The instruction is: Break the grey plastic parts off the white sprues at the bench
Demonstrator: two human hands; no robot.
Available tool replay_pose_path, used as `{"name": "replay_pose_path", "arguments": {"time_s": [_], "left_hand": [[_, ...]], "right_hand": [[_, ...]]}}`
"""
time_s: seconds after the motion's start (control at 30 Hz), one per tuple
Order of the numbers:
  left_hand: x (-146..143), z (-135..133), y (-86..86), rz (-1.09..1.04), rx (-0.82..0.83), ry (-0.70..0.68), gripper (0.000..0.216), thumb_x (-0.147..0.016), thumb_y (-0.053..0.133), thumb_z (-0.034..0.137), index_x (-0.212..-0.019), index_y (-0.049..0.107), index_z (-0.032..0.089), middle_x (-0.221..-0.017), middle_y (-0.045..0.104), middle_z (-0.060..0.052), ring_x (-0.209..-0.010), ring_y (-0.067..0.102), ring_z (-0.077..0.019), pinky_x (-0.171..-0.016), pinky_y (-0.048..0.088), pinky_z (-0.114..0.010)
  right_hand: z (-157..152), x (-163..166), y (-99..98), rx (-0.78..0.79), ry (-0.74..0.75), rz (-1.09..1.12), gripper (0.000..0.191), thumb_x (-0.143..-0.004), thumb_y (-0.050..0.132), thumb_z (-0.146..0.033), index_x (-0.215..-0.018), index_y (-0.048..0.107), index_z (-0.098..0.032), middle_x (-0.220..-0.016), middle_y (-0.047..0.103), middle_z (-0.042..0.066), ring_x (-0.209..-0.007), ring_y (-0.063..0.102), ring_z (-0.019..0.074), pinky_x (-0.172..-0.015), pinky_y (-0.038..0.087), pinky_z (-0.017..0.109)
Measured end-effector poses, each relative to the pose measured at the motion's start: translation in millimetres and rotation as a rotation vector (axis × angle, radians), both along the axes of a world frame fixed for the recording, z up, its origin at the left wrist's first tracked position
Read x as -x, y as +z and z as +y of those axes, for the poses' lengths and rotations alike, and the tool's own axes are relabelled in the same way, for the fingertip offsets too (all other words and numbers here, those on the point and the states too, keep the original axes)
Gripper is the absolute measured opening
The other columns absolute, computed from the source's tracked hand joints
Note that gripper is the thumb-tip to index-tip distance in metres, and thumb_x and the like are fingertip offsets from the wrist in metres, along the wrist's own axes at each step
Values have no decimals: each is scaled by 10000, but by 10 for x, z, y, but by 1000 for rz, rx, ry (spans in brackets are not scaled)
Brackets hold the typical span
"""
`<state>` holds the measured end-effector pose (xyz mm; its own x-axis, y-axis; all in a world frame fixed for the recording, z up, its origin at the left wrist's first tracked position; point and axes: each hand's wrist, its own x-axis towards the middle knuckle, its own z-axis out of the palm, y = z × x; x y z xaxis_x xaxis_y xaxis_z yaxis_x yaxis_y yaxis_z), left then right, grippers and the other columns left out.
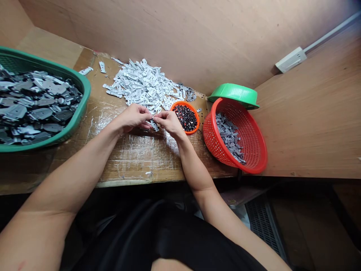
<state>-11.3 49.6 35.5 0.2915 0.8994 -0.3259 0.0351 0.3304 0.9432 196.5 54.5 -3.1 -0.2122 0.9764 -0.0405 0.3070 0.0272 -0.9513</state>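
My left hand (137, 117) is closed on a small flat grey plastic part (153, 125) over the middle of the table. Thumb and fingers of my right hand (168, 121) pinch at the same part's upper end; whether a smaller piece sits between them is too small to tell. Just beyond both hands lies a heap of pale grey plastic parts (143, 81). Close to the right of my right hand stands an orange dish (198, 126) holding many tiny dark pieces (184, 116).
A large green basket (86, 90) full of grey parts (42, 101) stands at left. On the right, a red basket (255, 139) tilts toward me with grey pieces (229, 137) inside, a green basin (234, 92) behind it. Wooden walls enclose the table; a power socket (291, 59) is on the wall.
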Motion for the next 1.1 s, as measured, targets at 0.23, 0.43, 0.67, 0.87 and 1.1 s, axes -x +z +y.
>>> {"name": "replay_pose_path", "arguments": {"time_s": [0.23,0.43,0.67,0.87,1.1], "left_hand": [[17,18,25,25,28,-13,317,-730,1031,178,-657,723,200,-656,721,-54,-640,779,-215,-644,651,-310],[229,142,45,61,2,126,201,-830,882,94,-755,713,174,-701,710,-57,-727,812,-230,-742,651,-334],[495,260,98,28,-61,339,173,-909,800,97,-876,647,171,-691,657,-5,-829,795,-225,-969,623,-442],[531,253,128,21,-75,367,220,-913,814,109,-851,631,213,-686,649,19,-805,736,-191,-906,607,-405],[461,210,117,15,-85,300,210,-1015,717,60,-881,598,168,-727,622,3,-798,744,-196,-976,609,-447]], "right_hand": [[29,-67,-3,-80,-36,4,199,-838,852,-367,-911,850,-182,-811,778,10,-753,622,171,-740,500,324],[-75,-98,-10,-171,14,-236,120,-929,781,-235,-822,811,-188,-760,742,6,-734,617,176,-777,471,350],[-324,206,-52,-381,210,-598,93,-1062,782,-236,-1002,822,-176,-997,750,78,-922,651,228,-904,482,375],[-158,158,-11,-461,292,-744,139,-1112,658,-150,-1106,788,-199,-1180,689,115,-1098,636,267,-1021,502,406],[-171,131,-43,-468,203,-600,160,-1195,553,-256,-1112,686,-226,-1113,696,98,-1032,617,253,-972,523,420]]}}
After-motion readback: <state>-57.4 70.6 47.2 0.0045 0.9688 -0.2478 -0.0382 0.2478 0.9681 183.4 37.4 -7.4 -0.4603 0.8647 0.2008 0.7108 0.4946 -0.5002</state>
